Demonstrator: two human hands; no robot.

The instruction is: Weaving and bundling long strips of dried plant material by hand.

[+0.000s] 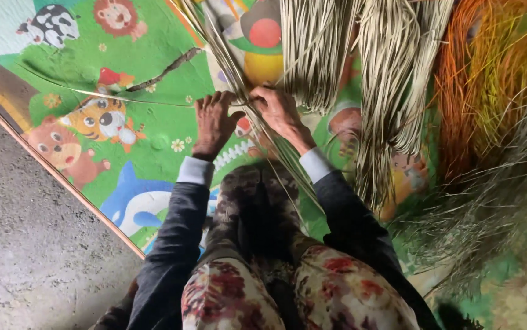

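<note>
Two hands working pale straw strands on a cartoon play mat

The left hand (213, 122) presses flat, fingers spread, pinning strands against the mat (153, 146), seemingly to hold them steady; at its 3 o'clock the right hand (279, 110) pinches the straw strands (239, 67), which run off toward 11 o'clock. Pale straw bundles (349, 55) hang at 1 o'clock, orange straw (489, 73) farther right.

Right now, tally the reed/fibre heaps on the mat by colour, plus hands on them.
Pale straw-coloured strip bundles: 2
Orange-yellow dyed bundle: 1
Grey-brown loose fibre heap: 1
Hands on the strips: 2, left hand and right hand
Total: 4 heaps, 2 hands
</note>
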